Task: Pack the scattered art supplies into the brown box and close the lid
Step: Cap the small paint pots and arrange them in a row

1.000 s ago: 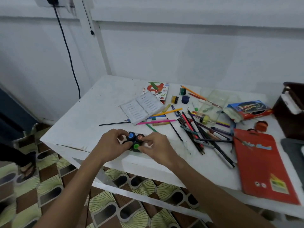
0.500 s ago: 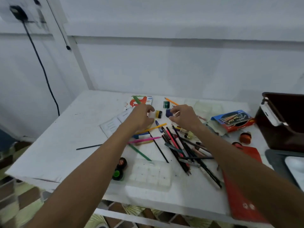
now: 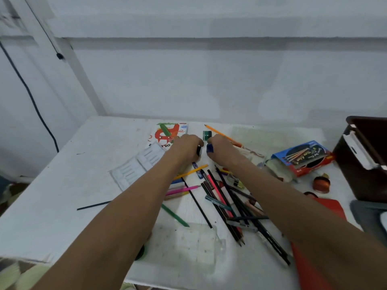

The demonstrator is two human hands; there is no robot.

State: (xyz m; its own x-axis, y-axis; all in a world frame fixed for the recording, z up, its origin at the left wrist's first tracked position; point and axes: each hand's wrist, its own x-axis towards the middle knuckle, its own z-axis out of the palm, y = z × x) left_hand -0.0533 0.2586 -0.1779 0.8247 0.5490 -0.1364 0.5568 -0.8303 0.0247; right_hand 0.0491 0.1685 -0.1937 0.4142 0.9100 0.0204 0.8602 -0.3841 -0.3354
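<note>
Both my arms reach to the middle back of the white table (image 3: 62,185). My left hand (image 3: 185,146) curls around a small dark paint pot, only its edge showing. My right hand (image 3: 222,148) grips a small blue paint pot (image 3: 209,148). A green paint pot (image 3: 207,135) stands just behind the two hands. A heap of coloured pencils and pens (image 3: 228,197) lies under and between my forearms. The brown box (image 3: 368,155) stands open at the right edge, its white latch facing me.
A crayon pack (image 3: 167,132) and an open booklet (image 3: 138,166) lie left of my hands. A blue pencil box (image 3: 303,158), an orange pot (image 3: 321,184) and a red folder (image 3: 310,264) lie at right. A clear plastic palette (image 3: 188,245) sits at the front edge.
My hands left the pots at the front edge and reached to the back. They have now closed on the small pots there, and the camera has moved closer.
</note>
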